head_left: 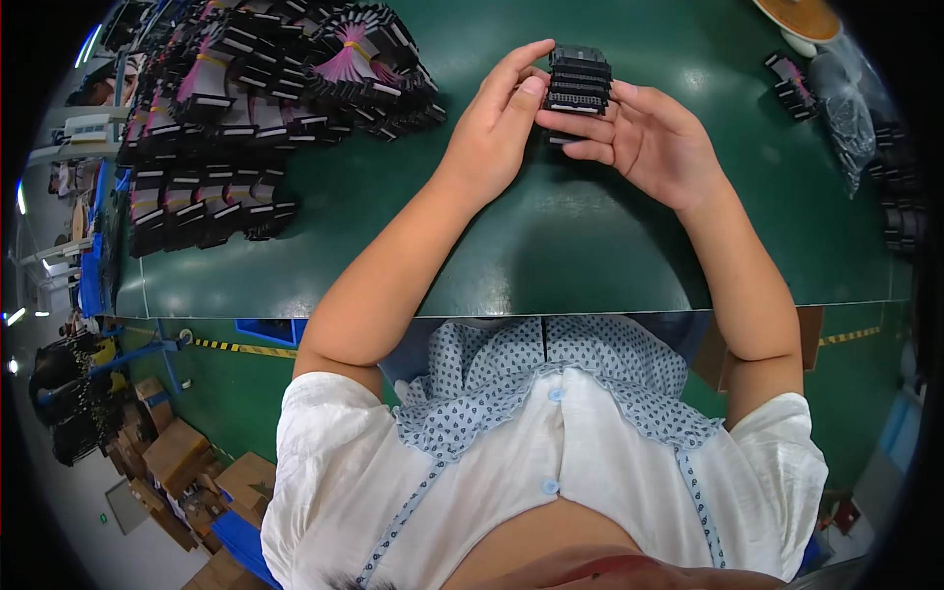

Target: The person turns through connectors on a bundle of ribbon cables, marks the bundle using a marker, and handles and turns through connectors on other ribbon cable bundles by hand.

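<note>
Between my two hands, above the green table point(393, 246), is a stack of black plastic connectors point(578, 81) with rows of small slots. My left hand point(503, 123) grips the stack's left side, its thumb and fingers bent against it. On the other side my right hand point(654, 138) supports it, thumb at the right edge and fingers curled beneath. Part of another black piece shows below the right fingers. What lies behind the stack is hidden.
Bundles of black connectors with pink wires point(226, 88) are heaped at the table's left. At the right lie a small connector bundle point(790, 84), a clear plastic bag point(848, 108) and a round brown object point(801, 15). Cardboard boxes point(177, 455) stand on the floor at left.
</note>
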A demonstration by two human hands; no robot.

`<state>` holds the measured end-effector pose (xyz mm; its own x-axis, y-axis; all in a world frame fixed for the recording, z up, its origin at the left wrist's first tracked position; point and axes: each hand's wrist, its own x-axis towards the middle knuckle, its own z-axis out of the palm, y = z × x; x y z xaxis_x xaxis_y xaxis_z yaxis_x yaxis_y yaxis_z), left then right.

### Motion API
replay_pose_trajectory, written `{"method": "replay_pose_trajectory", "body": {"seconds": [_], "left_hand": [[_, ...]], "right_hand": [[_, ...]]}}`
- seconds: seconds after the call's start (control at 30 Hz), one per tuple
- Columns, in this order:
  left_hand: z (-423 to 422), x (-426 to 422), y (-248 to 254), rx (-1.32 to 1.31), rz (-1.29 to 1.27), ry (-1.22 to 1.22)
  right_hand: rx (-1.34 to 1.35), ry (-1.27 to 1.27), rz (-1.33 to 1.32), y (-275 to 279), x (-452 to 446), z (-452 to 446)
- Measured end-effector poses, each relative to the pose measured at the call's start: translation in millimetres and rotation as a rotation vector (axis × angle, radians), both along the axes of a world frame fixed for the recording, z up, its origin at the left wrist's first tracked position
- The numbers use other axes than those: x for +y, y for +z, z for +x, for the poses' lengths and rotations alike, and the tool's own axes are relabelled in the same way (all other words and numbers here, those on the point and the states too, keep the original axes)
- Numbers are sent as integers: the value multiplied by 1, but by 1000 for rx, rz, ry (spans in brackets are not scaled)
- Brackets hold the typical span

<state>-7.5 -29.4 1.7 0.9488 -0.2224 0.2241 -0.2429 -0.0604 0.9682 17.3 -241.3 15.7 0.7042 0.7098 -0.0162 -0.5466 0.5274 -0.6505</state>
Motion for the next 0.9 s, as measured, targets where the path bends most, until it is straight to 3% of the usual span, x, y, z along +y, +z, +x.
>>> {"method": "replay_pose_trajectory", "body": {"seconds": [0.47, 0.9], "left_hand": [[-15, -4, 16, 115, -16, 74], [-9, -6, 0, 17, -156, 22]], "right_hand": [[-60, -47, -58, 6, 2, -10], [-105, -63, -141, 11, 5, -13]]}}
